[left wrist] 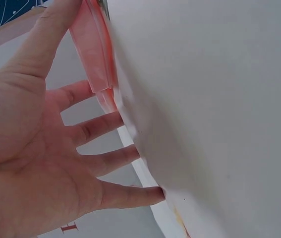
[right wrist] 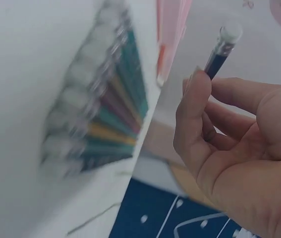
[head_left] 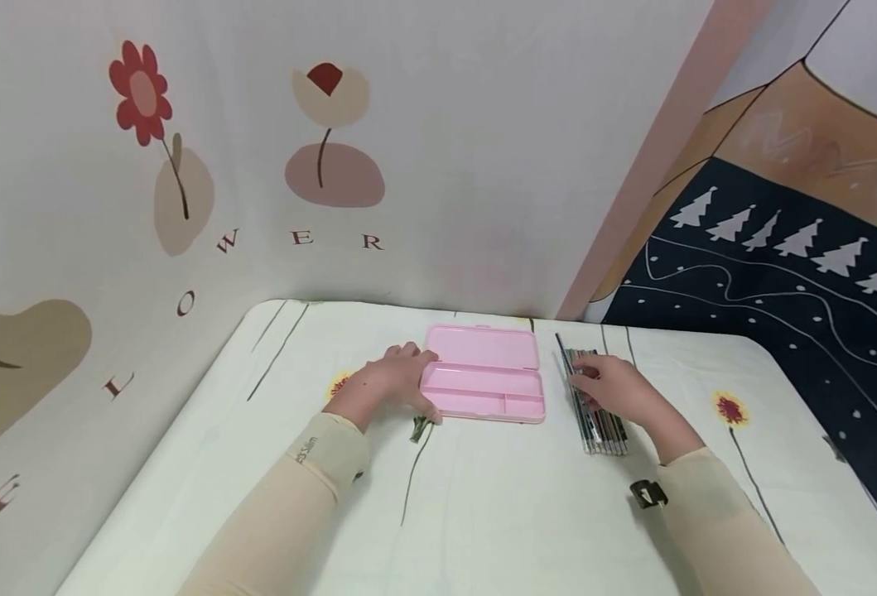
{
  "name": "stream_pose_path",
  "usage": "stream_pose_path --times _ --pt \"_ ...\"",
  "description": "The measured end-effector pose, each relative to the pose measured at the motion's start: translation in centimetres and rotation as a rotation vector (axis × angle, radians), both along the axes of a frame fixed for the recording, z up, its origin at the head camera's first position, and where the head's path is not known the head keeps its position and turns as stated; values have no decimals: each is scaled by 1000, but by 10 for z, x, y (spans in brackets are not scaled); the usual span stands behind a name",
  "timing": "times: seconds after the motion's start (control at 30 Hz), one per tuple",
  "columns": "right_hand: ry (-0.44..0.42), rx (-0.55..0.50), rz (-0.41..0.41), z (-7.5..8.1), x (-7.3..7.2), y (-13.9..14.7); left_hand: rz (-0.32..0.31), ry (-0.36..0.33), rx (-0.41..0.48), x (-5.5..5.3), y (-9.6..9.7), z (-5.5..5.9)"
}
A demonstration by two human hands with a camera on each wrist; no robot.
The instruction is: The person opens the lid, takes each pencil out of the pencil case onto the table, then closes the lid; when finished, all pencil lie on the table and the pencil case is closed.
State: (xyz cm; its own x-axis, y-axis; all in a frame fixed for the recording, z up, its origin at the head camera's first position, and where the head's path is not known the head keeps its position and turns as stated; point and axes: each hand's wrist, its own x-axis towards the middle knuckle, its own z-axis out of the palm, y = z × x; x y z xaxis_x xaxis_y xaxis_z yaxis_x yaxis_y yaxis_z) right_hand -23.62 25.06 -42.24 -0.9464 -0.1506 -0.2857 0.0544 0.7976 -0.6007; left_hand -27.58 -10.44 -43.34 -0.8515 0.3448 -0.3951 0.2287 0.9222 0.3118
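Observation:
A pink pencil case (head_left: 480, 403) lies unfolded on the table, its lid toward the wall and its divided tray toward me. My left hand (head_left: 401, 377) rests at its left side, thumb at the near corner and fingers spread. In the left wrist view those fingers look straight, touching the case edge and the tablecloth. My right hand (head_left: 617, 387) pinches a dark pencil (right wrist: 216, 62) between thumb and index finger, its white eraser end sticking up. Below that hand lies a row of pencils (head_left: 611, 434) in several colours, eraser ends toward me.
A white tablecloth (head_left: 513, 513) with printed flowers covers the table. Behind it hangs a pale curtain (head_left: 468, 165) with flower prints and letters. A dark blue cloth (head_left: 766, 290) with white trees hangs at the right.

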Motion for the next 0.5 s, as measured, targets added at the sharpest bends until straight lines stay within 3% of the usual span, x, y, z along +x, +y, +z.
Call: stream_pose_path --times 0.3,0.5 --pt "-60 14 -108 -4 7 31 -6 8 12 0 -1 0" --pt "-23 145 -137 -5 6 40 -11 8 21 -1 -1 -2"
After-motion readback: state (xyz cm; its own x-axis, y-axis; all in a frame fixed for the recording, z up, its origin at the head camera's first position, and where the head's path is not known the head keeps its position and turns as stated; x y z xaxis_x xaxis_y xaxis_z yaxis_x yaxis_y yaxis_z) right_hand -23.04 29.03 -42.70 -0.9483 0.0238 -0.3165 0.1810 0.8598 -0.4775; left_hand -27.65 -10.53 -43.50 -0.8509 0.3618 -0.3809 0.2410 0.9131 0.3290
